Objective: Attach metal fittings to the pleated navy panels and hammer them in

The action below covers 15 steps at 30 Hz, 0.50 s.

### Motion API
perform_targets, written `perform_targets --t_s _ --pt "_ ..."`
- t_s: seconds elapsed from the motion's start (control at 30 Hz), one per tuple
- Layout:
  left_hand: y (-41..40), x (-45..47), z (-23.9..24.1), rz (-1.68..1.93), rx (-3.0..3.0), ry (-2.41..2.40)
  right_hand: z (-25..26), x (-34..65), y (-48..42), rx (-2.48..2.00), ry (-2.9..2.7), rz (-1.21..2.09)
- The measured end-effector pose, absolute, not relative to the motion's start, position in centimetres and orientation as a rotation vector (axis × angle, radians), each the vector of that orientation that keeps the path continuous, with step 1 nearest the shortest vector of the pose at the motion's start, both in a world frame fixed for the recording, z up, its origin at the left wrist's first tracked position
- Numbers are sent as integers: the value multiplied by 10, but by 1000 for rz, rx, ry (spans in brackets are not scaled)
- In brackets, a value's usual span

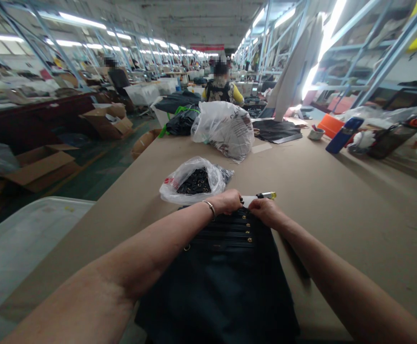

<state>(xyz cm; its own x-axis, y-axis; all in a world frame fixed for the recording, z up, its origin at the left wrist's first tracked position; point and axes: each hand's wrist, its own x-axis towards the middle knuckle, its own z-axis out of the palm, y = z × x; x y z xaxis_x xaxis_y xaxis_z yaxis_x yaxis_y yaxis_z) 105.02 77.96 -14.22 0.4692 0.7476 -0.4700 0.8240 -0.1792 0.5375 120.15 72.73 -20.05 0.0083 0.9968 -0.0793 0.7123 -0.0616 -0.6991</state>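
Observation:
My left hand (230, 201), a bracelet on its wrist, is closed at the far end of a stack of black pieces. Beside it my right hand (265, 210) is closed too, its fingertips pinched at the same far edge. Between them shows a small dark bit of a black strip (242, 201); the fingers hide most of it. Below the hands lie several black strips with gold fittings (226, 233), in rows on a large black panel (219, 286). Just beyond, an open clear plastic bag (168, 191) holds many small black pieces with gold rings (197, 181).
A white card (249, 201) and a pen-like tool with a yellow end (267, 195) lie past my hands. Farther back on the table (337, 205) are a stuffed plastic bag (224, 126), black sheets (278, 130), a cup (316, 133) and a blue case (345, 135). Cartons (43, 165) stand left.

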Motion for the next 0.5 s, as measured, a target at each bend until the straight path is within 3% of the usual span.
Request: perform_targets --t_s 0.5 --pt "781 1048 -143 -220 2098 1371 -201 1200 734 -1950 -1902 620"
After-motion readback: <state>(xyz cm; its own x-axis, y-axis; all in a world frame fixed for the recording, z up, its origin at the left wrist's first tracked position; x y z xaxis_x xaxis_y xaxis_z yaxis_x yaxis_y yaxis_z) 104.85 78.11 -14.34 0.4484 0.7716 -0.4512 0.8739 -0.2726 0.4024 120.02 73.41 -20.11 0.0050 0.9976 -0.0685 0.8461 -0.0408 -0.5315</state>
